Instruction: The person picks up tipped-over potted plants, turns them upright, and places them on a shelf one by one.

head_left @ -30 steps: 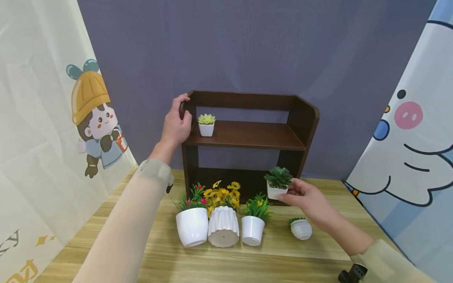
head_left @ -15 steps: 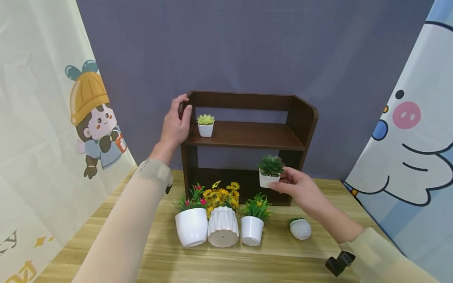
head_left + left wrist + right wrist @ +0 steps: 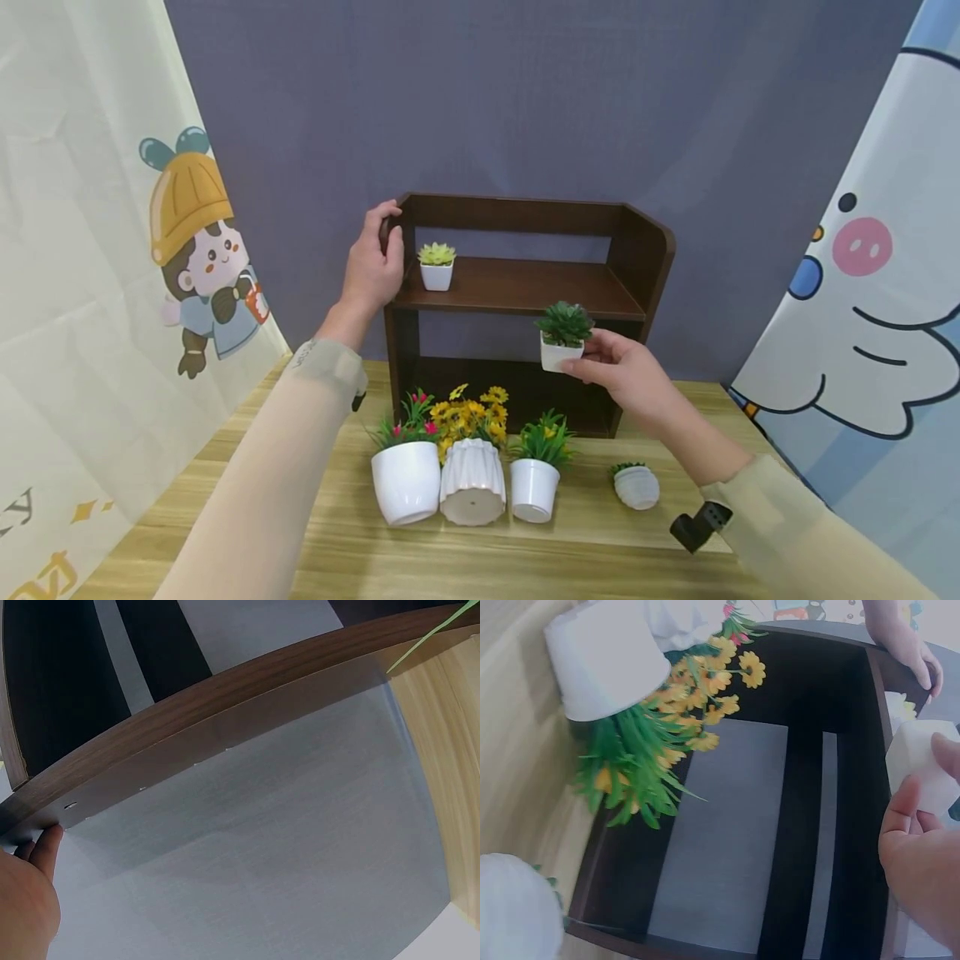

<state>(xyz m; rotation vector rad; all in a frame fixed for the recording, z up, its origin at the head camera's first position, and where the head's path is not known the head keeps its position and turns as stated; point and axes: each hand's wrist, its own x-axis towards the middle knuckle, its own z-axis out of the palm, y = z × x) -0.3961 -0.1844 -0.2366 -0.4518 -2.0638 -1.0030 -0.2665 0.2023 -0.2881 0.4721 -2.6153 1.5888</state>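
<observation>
My right hand [image 3: 628, 372] pinches a small white square pot with a dark green succulent [image 3: 564, 335], held upright in the air before the dark brown shelf [image 3: 525, 286], near its middle board. In the right wrist view the pot's white wall [image 3: 922, 761] shows between thumb and fingers. My left hand [image 3: 371, 265] grips the top front of the shelf's left side panel; in the left wrist view a finger [image 3: 49, 851] lies against that panel's outer face. Just right of this hand, a light green succulent in a white pot [image 3: 437, 267] stands on the upper board.
Before the shelf, on the wooden table [image 3: 525, 571], lie a white pot with pink flowers [image 3: 407, 482], a fluted pot with yellow flowers [image 3: 473, 483] and a pot with green grass [image 3: 535, 489]. A small round ribbed pot [image 3: 637, 487] lies farther right.
My right hand has lifted the dark green succulent and carried it leftward, from before the lower compartment up towards the middle board. My left hand stays on the shelf's side panel.
</observation>
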